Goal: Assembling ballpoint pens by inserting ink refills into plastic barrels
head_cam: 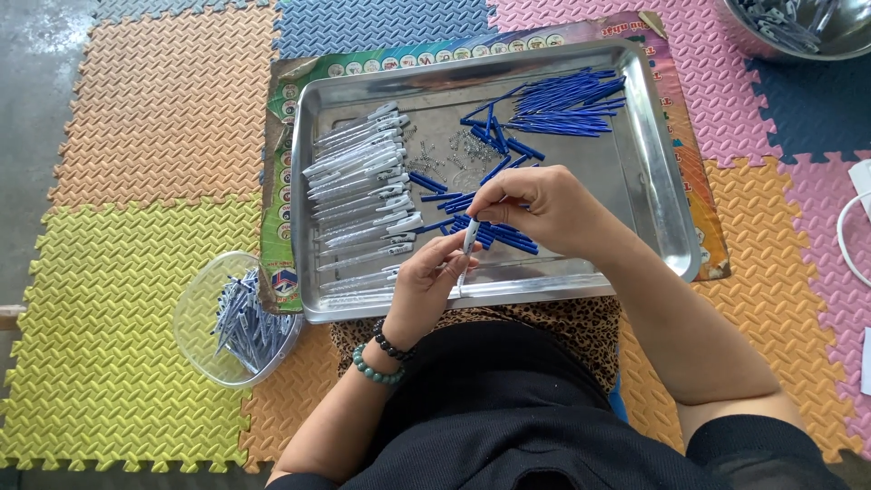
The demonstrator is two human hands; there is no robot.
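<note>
Both hands meet over the near edge of a steel tray point(653, 145) that lies on the foam-mat floor point(136, 136). The left hand point(426, 286), with bead bracelets on its wrist, has its grip closed around the lower end of a slim white pen barrel point(470, 238) held nearly upright. The right hand point(544, 207) pinches the barrel's top, fingers closed on it. In the tray, white clipped barrels point(363, 172) lie in a row at left, blue refills point(567, 104) are heaped far right, and more are scattered mid-tray. A clear bowl point(195, 313) of pen parts sits near left.
</note>
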